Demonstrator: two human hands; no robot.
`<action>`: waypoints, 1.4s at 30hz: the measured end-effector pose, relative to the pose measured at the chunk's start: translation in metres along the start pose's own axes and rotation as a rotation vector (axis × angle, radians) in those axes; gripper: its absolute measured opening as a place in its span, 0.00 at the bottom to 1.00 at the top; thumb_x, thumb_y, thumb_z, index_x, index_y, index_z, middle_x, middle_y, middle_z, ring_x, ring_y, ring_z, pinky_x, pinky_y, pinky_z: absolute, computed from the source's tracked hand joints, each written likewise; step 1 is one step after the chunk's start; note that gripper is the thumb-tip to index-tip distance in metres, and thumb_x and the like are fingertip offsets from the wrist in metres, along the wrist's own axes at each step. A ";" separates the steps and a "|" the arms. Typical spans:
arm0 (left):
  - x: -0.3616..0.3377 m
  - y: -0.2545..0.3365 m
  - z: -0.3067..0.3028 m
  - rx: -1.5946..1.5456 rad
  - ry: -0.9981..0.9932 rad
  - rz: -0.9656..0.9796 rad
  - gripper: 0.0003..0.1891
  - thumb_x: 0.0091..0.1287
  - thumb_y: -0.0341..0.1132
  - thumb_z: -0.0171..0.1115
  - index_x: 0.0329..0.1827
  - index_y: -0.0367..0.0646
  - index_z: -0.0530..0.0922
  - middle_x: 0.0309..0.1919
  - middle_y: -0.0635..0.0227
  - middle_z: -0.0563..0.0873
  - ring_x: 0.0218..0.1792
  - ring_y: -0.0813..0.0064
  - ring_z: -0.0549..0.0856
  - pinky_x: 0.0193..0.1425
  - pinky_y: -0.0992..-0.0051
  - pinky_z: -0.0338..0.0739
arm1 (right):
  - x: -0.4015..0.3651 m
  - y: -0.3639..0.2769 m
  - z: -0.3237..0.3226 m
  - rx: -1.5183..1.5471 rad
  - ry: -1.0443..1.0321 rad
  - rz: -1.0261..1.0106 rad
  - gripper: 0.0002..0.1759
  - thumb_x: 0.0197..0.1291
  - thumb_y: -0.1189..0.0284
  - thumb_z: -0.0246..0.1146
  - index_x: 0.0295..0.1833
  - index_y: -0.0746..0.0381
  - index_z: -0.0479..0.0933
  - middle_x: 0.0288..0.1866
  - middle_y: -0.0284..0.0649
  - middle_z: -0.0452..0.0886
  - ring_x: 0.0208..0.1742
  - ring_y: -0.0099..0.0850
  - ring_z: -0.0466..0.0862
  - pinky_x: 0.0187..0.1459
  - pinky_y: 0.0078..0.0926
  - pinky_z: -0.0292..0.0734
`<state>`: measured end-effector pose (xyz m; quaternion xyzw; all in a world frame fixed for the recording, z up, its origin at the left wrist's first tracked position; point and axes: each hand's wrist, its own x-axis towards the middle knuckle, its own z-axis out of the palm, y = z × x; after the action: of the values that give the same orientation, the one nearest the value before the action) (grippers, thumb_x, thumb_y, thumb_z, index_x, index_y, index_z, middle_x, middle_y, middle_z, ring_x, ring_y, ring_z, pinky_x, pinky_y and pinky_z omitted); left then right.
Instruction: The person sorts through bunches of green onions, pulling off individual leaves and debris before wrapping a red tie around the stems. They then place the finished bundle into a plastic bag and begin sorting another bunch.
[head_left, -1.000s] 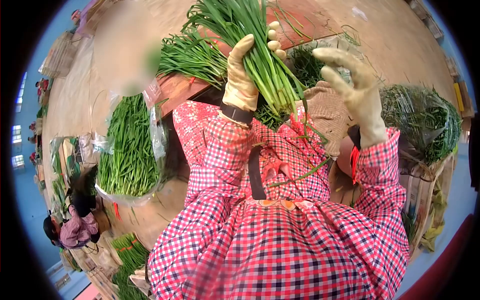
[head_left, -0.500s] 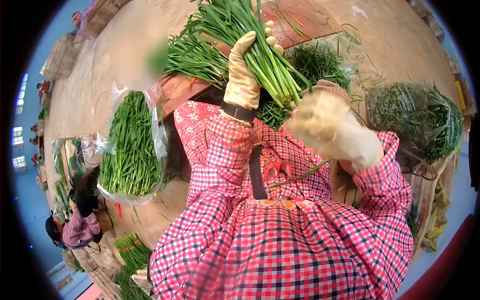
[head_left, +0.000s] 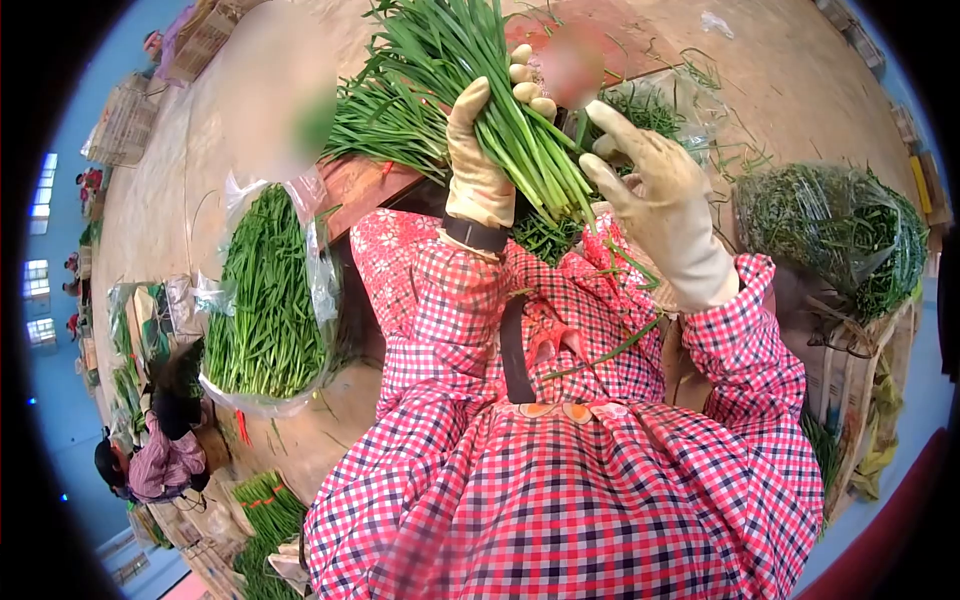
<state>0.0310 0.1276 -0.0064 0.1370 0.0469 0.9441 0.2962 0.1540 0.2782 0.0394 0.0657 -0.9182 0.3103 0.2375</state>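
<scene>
Left hand [head_left: 476,155]: pale-gloved, upper centre of the frame; closed around a bunch of long green stalks [head_left: 500,112], thumb on one side, fingertips showing on the other. Bunch slanted, leaves toward the top edge, pale cut ends toward the centre. Dark band [head_left: 475,235] at the wrist.

Right hand [head_left: 668,190]: pale-gloved, right of centre; fingers parted and loosely bent, no hold seen. Thumb and forefinger beside the stalk ends; contact cannot be told.

Second heap of greens [head_left: 390,122]: left of the held bunch, on a red tabletop [head_left: 350,200], upper centre.

Loose green scraps [head_left: 645,108]: upper right of centre, with clear plastic.

Bagged greens [head_left: 265,300]: left of centre, in an open clear bag.

Filled clear bag [head_left: 830,235]: right side, dark green contents.

Banded bundle [head_left: 268,500]: lower left.

Person in a striped top [head_left: 165,460]: lower left, well apart.
</scene>
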 end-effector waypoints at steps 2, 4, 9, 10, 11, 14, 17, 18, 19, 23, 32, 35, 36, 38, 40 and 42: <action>-0.001 0.000 -0.002 0.004 0.019 0.000 0.31 0.67 0.35 0.63 0.69 0.28 0.63 0.44 0.69 0.80 0.42 0.77 0.81 0.53 0.72 0.78 | 0.007 0.003 0.002 0.138 0.033 -0.044 0.29 0.59 0.73 0.70 0.67 0.56 0.74 0.41 0.40 0.86 0.39 0.32 0.85 0.43 0.25 0.81; -0.002 -0.002 -0.001 -0.024 0.033 -0.009 0.31 0.67 0.35 0.63 0.69 0.28 0.63 0.44 0.69 0.79 0.42 0.77 0.81 0.53 0.72 0.79 | 0.015 0.000 0.003 0.300 0.070 -0.050 0.30 0.59 0.72 0.70 0.67 0.56 0.73 0.37 0.43 0.84 0.38 0.37 0.85 0.44 0.30 0.80; -0.004 -0.004 -0.007 -0.007 0.040 -0.008 0.26 0.68 0.35 0.61 0.64 0.28 0.69 0.43 0.65 0.82 0.42 0.73 0.81 0.51 0.70 0.80 | 0.028 -0.006 0.005 0.589 -0.070 0.231 0.19 0.62 0.78 0.67 0.59 0.60 0.80 0.37 0.35 0.86 0.37 0.19 0.83 0.40 0.18 0.79; -0.005 -0.004 -0.006 0.007 0.045 0.004 0.26 0.68 0.36 0.62 0.64 0.28 0.69 0.43 0.65 0.82 0.42 0.73 0.81 0.51 0.70 0.80 | 0.030 -0.007 0.003 0.565 -0.075 0.155 0.19 0.63 0.78 0.66 0.60 0.60 0.79 0.36 0.32 0.84 0.37 0.17 0.81 0.40 0.16 0.77; -0.006 -0.003 -0.005 0.045 0.044 -0.007 0.26 0.68 0.36 0.62 0.63 0.28 0.70 0.42 0.65 0.82 0.41 0.74 0.81 0.50 0.70 0.80 | 0.033 -0.009 0.000 0.541 -0.081 0.078 0.20 0.64 0.77 0.66 0.62 0.61 0.79 0.36 0.29 0.82 0.36 0.14 0.79 0.39 0.13 0.76; -0.009 0.003 -0.005 0.081 0.065 0.002 0.26 0.67 0.37 0.63 0.63 0.28 0.70 0.41 0.66 0.81 0.39 0.75 0.81 0.50 0.71 0.80 | 0.034 -0.004 0.009 0.733 -0.084 0.065 0.18 0.66 0.77 0.65 0.62 0.62 0.79 0.40 0.30 0.84 0.41 0.14 0.81 0.44 0.13 0.78; -0.005 0.002 -0.013 -0.033 0.091 0.042 0.27 0.66 0.38 0.63 0.64 0.30 0.69 0.39 0.68 0.81 0.38 0.77 0.82 0.50 0.72 0.80 | 0.037 0.001 0.008 0.931 -0.102 0.285 0.16 0.66 0.75 0.66 0.59 0.63 0.80 0.41 0.32 0.85 0.41 0.15 0.82 0.46 0.14 0.80; -0.007 0.001 -0.012 -0.027 0.072 0.047 0.28 0.66 0.38 0.63 0.65 0.30 0.69 0.39 0.69 0.81 0.39 0.77 0.82 0.50 0.72 0.80 | 0.038 -0.001 0.007 0.952 -0.104 0.327 0.17 0.65 0.75 0.66 0.59 0.64 0.80 0.40 0.33 0.85 0.41 0.16 0.82 0.46 0.14 0.80; -0.010 0.000 -0.009 -0.019 0.052 0.051 0.28 0.66 0.38 0.64 0.65 0.31 0.69 0.39 0.69 0.81 0.39 0.77 0.82 0.50 0.72 0.80 | 0.039 -0.004 0.006 0.974 -0.105 0.367 0.17 0.65 0.75 0.66 0.59 0.64 0.80 0.40 0.33 0.85 0.40 0.16 0.82 0.46 0.14 0.80; -0.009 0.002 -0.012 0.070 0.042 0.106 0.28 0.66 0.41 0.63 0.66 0.35 0.70 0.46 0.67 0.84 0.44 0.73 0.85 0.57 0.69 0.82 | 0.036 -0.010 0.011 1.064 -0.037 0.426 0.17 0.65 0.77 0.66 0.59 0.67 0.79 0.43 0.37 0.87 0.44 0.19 0.85 0.48 0.14 0.82; -0.012 0.005 -0.009 0.112 0.121 0.131 0.29 0.68 0.45 0.61 0.69 0.40 0.71 0.55 0.64 0.85 0.56 0.68 0.84 0.68 0.64 0.76 | 0.032 -0.014 0.022 1.160 0.096 0.504 0.18 0.66 0.78 0.65 0.61 0.67 0.78 0.44 0.39 0.88 0.45 0.21 0.86 0.50 0.16 0.81; -0.014 0.004 0.000 0.131 0.151 0.107 0.25 0.67 0.41 0.61 0.64 0.37 0.74 0.56 0.60 0.84 0.57 0.64 0.84 0.67 0.62 0.77 | 0.031 -0.007 0.034 0.998 0.131 0.260 0.18 0.66 0.78 0.64 0.61 0.66 0.78 0.49 0.40 0.87 0.50 0.22 0.84 0.53 0.18 0.80; -0.016 0.004 0.002 0.127 0.158 0.097 0.24 0.67 0.39 0.61 0.62 0.36 0.75 0.55 0.58 0.83 0.57 0.63 0.84 0.67 0.61 0.78 | 0.032 -0.006 0.036 0.936 0.151 0.138 0.18 0.66 0.78 0.63 0.61 0.66 0.78 0.51 0.40 0.86 0.51 0.22 0.84 0.54 0.18 0.79; -0.016 0.002 0.000 0.065 0.105 0.100 0.24 0.67 0.35 0.61 0.64 0.34 0.73 0.54 0.56 0.84 0.55 0.62 0.85 0.66 0.61 0.79 | 0.039 -0.012 0.027 0.622 0.096 -0.055 0.20 0.62 0.83 0.62 0.60 0.63 0.79 0.55 0.43 0.85 0.58 0.31 0.84 0.58 0.25 0.79; -0.015 0.002 -0.008 0.123 0.092 0.133 0.24 0.67 0.35 0.61 0.64 0.34 0.72 0.53 0.56 0.85 0.55 0.62 0.85 0.66 0.60 0.79 | 0.037 -0.009 0.031 0.502 0.126 -0.133 0.18 0.60 0.84 0.62 0.57 0.64 0.80 0.55 0.46 0.85 0.61 0.37 0.83 0.61 0.28 0.78; -0.015 0.004 -0.011 0.171 0.101 0.119 0.24 0.66 0.36 0.62 0.62 0.34 0.74 0.52 0.58 0.85 0.54 0.63 0.85 0.65 0.63 0.79 | 0.039 -0.010 0.031 0.373 0.150 -0.182 0.17 0.58 0.83 0.64 0.54 0.64 0.82 0.52 0.46 0.86 0.55 0.39 0.86 0.57 0.31 0.79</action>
<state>0.0376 0.1153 -0.0198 0.1168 0.1341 0.9582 0.2241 0.1106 0.2527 0.0419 0.1678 -0.8149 0.4561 0.3158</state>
